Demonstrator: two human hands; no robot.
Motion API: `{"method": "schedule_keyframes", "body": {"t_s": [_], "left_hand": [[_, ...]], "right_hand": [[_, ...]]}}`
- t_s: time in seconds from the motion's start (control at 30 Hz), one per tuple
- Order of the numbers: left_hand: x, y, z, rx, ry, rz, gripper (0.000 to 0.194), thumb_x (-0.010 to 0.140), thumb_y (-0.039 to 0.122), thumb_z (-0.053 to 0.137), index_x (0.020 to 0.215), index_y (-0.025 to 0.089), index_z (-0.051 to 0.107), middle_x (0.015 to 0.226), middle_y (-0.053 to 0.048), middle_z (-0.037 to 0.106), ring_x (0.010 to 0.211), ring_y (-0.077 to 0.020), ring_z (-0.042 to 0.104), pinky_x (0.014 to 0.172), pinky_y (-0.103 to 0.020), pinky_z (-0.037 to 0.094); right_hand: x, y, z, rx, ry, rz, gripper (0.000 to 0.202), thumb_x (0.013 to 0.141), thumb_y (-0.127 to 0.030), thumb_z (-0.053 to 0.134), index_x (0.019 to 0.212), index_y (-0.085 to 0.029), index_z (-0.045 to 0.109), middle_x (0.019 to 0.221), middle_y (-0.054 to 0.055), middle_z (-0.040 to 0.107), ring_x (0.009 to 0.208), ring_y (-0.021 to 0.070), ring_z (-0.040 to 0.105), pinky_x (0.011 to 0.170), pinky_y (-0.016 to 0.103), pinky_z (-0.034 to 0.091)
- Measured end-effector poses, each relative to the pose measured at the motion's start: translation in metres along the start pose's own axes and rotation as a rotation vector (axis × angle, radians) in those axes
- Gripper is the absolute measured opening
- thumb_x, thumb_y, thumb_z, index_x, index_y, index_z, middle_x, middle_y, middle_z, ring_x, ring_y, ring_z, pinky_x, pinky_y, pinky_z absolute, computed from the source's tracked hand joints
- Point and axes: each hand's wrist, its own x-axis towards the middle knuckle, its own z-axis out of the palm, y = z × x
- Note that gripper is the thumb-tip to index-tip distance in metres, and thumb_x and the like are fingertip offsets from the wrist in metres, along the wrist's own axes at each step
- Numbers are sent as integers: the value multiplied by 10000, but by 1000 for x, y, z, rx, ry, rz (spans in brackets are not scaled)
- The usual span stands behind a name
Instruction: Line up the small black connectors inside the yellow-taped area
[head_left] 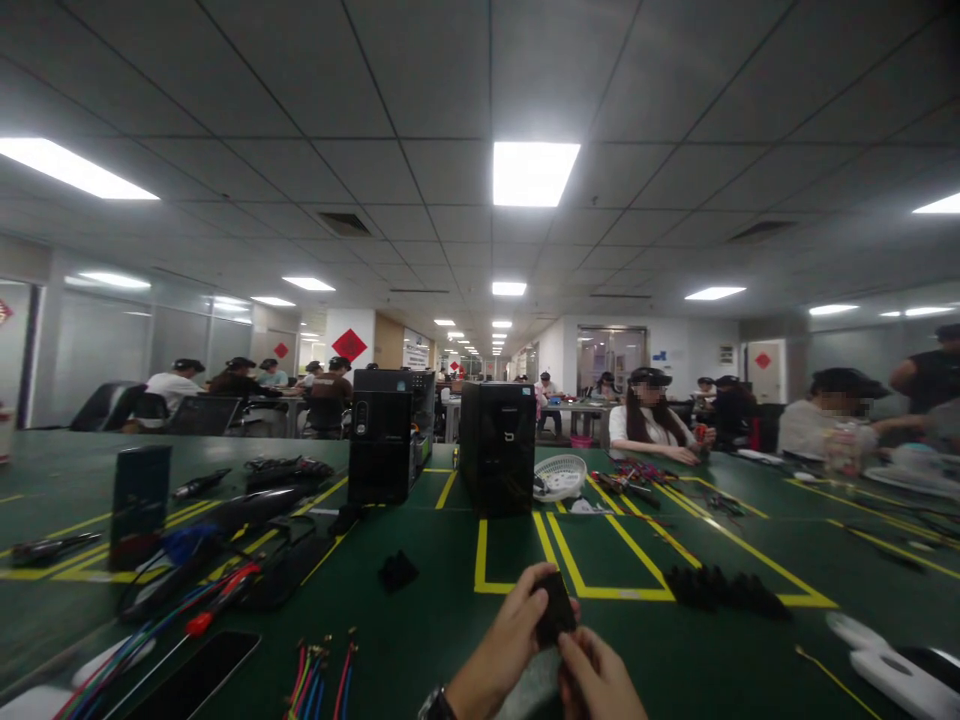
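A small dark flat piece (555,608) is held up over the green table near the bottom centre. My left hand (510,635), with a watch on its wrist, grips it from the left, thumb on its face and fingers behind. My right hand (596,675) pinches at its lower edge, fingertips closed together. Whether a second small item sits between the right fingertips cannot be made out. Bundles of coloured wires (319,675) lie to the left of my hands. Beyond them rests a small black crumpled item (397,570).
Two black computer towers (381,435) (498,447) stand ahead. Left are a red-handled screwdriver (199,624), a phone (199,675) and cables. Right are a white basket (560,477), a row of black pieces (727,590) and a white device (896,680). People sit beyond.
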Motion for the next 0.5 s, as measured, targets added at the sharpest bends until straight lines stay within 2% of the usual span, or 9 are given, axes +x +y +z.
{"method": "schedule_keyframes", "body": {"t_s": [0.13,0.4,0.5], "left_hand": [[-5,4,2,104,31,0,545,799,506,533,1256,226,429,1025,-82,615,967,-217,581,851,-376,431],[-8,7,4,237,10,36,520,825,509,487,1267,238,445,1072,-73,599,932,-206,581,879,-372,419],[-11,10,8,292,-9,66,479,857,469,454,1263,215,449,1056,-78,622,975,-212,576,932,-377,381]], "right_hand": [[-3,-6,2,-6,1,35,410,736,-585,516,885,-221,401,573,-58,595,309,60,472,307,146,235],[0,-6,0,136,15,63,486,669,-575,549,921,-246,296,465,-79,577,250,51,370,312,148,156],[3,-3,-1,145,87,37,544,626,-553,606,945,-241,294,453,-80,576,294,77,431,350,164,231]]}}
